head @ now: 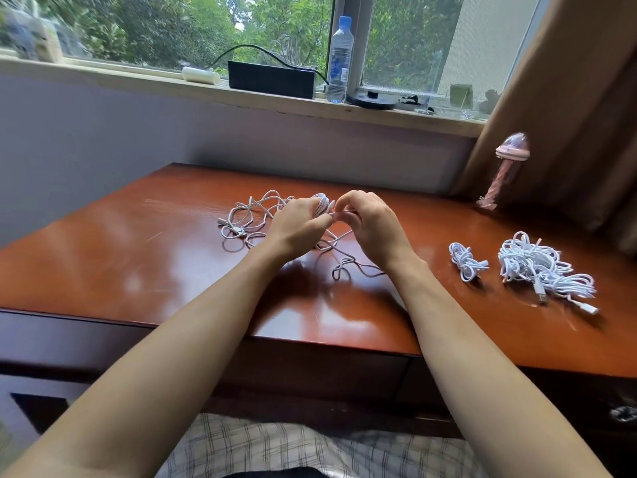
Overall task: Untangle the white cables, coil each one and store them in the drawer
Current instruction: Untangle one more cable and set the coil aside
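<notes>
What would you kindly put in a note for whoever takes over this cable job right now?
Left grip holds a part-wound coil; right grip pinches the cable strand running to it.
Tangled white cables lie on the desk beyond the left grip.
Done: a small cable bundle and a larger loose bundle sit at the right.
Left: untangle, coil the rest, store all in the drawer.

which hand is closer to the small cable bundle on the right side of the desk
Right. The right hand sits left of the small bundle; the left hand is further left still. Both pinch the tangled cable.
</notes>
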Tool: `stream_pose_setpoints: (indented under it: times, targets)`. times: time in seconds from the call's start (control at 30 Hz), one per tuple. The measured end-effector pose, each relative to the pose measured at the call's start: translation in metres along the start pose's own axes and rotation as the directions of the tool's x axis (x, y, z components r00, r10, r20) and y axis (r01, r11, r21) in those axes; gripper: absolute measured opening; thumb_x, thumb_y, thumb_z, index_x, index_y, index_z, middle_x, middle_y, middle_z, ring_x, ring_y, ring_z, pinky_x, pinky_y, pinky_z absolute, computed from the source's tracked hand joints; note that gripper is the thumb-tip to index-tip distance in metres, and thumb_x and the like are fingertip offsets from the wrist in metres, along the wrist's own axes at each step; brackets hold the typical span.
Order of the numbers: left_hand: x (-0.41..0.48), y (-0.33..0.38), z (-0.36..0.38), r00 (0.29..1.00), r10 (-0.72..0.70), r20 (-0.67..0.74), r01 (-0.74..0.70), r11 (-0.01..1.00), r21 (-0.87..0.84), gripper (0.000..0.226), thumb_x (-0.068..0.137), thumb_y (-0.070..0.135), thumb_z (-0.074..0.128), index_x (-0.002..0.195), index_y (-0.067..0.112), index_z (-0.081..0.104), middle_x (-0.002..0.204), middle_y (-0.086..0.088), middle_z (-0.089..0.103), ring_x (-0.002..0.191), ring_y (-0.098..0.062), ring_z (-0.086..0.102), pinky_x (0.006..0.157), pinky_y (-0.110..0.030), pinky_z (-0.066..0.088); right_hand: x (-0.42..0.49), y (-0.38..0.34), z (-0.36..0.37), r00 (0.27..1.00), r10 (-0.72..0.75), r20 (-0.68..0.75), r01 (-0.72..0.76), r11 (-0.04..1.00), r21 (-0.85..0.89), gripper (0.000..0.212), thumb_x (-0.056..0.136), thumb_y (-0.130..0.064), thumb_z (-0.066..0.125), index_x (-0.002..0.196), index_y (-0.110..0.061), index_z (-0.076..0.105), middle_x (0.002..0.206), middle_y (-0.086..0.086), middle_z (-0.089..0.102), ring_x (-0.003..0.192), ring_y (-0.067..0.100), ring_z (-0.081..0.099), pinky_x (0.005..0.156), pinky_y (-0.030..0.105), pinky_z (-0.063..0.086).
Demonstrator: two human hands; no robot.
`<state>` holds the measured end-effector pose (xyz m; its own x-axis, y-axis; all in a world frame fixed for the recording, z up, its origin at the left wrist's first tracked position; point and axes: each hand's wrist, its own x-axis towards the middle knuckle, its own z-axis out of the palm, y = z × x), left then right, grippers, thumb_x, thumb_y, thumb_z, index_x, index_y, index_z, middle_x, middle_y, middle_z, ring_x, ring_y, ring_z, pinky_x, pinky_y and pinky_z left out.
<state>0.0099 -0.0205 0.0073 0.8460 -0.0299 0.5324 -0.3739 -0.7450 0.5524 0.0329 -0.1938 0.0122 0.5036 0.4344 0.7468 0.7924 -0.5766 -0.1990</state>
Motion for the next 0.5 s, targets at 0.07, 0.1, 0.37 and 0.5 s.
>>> stream_pose_setpoints:
  times: [0.07,0.1,0.37,0.5]
  targets:
    - [0.0001,-0.0001,0.0,1.0,0.002,0.02,-0.002,1.0,0.021,0.032,0.077,0.042,0.047,0.065,0.015,0.038,0.058,0.002,0.046,0.066,-0.027,0.046,0.061,-0.04,0.036,-0.0001,0.0009,-0.0003,1.0,0.0,0.005,0.0,1.0,-0.016,0.006,0.093,-0.017,0.07,0.094,-0.012,0.067,0.093,-0.001,0.069,0.087,0.026,0.06,0.079,0.042,0.051]
    - [0.0006,-0.0012,0.0002,1.0,0.008,0.026,-0.008,1.0,0.021,0.034,0.079,0.044,0.047,0.065,0.014,0.038,0.058,0.002,0.046,0.067,-0.028,0.046,0.062,-0.041,0.038,-0.0001,0.0014,-0.0002,1.0,0.0,0.005,0.0,1.0,-0.025,0.005,0.093,-0.016,0.07,0.094,-0.012,0.067,0.093,0.0,0.069,0.087,0.026,0.06,0.078,0.043,0.051]
    - [0.0009,-0.0061,0.0009,0.993,0.121,-0.009,-0.118,0.98,0.16,0.037,0.089,0.048,0.047,0.069,0.019,0.036,0.062,0.001,0.05,0.068,-0.029,0.048,0.064,-0.041,0.044,0.0027,0.0028,0.0033,0.997,-0.069,-0.035,0.063,0.985,-0.159,0.007,0.091,-0.011,0.07,0.097,-0.012,0.066,0.091,0.001,0.066,0.084,0.025,0.055,0.078,0.038,0.05]
    - [0.0014,-0.0082,-0.0005,0.986,0.162,-0.047,-0.146,0.958,0.247,0.045,0.091,0.055,0.043,0.072,0.015,0.052,0.062,0.003,0.058,0.068,-0.028,0.055,0.061,-0.037,0.043,0.0016,0.0005,0.003,0.999,-0.054,-0.004,0.053,0.99,-0.13,0.005,0.095,-0.014,0.066,0.099,-0.01,0.064,0.09,0.0,0.066,0.083,0.025,0.057,0.074,0.04,0.05]
